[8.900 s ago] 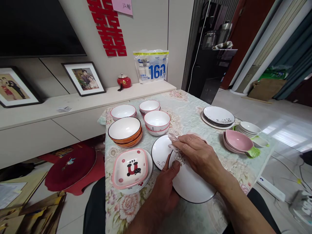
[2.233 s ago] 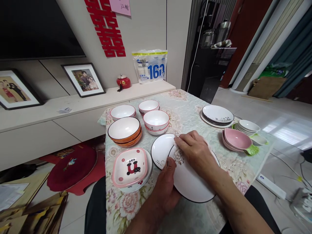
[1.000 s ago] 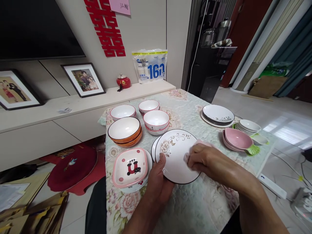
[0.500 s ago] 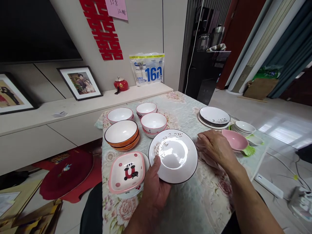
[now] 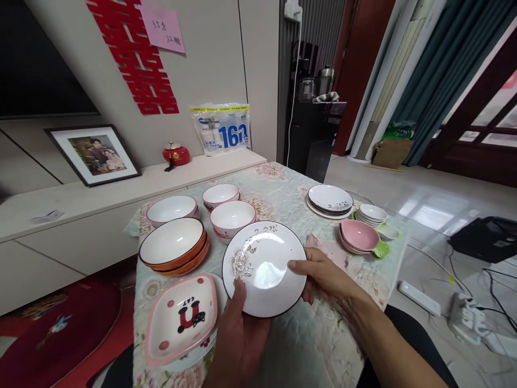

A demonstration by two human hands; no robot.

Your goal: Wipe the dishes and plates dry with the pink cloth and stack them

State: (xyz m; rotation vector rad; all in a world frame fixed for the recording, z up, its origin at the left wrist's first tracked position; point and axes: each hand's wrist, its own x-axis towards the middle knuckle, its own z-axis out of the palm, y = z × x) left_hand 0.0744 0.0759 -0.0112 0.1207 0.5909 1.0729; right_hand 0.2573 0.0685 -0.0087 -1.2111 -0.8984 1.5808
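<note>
A white plate with a dark rim and a brown flower print is held up over the table. My left hand grips its lower left edge, thumb on top and fingers underneath. My right hand clasps the right edge, its thumb lying on the plate's face. Just behind the right hand a pale pink cloth lies crumpled on the tablecloth. Left of the plate sits a square pink-edged cat dish on top of a round plate. Orange bowls, stacked, stand behind that dish.
White bowls with pink rims stand at the back left. On the right are stacked dark-rimmed plates, small white bowls and pink dishes with green handles. A bag marked 160 and a red pot stand on the cabinet.
My right hand has let go of the pink cloth, leaving it on the table, and has taken hold of the plate's right edge. The view has turned to the right.
</note>
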